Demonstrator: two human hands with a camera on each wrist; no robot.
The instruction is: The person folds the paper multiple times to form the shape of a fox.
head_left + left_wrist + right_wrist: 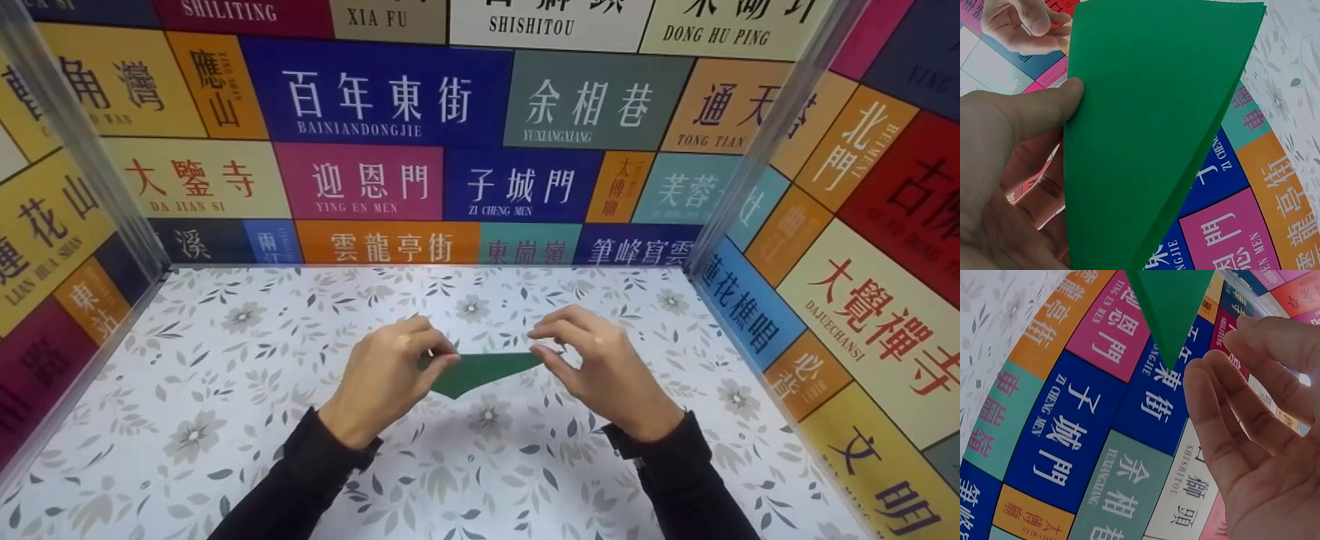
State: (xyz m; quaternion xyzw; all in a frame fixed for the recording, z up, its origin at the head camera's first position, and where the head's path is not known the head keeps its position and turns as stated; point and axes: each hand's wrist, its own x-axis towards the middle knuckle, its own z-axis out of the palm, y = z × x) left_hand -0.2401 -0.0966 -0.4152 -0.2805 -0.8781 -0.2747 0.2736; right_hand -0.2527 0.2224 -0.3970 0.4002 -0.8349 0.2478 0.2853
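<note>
A folded sheet of green paper point(484, 369) is held up over the table. My left hand point(390, 375) pinches it along its edge near one end; the thumb point(1067, 101) lies on the near face and the other fingers are behind. In the left wrist view the paper point(1151, 107) shows two layers along its slanted side. My right hand point(604, 367) is by the paper's pointed right end, fingers loosely bent. The right wrist view shows a gap between these fingers point(1207, 410) and the paper's tip point(1171, 343).
A white tabletop point(487, 480) with grey flowers and leaves lies under the hands. Panels of coloured blocks with Chinese lettering point(375, 97) stand at the back and both sides. Clear strips point(780, 97) run up the back corners.
</note>
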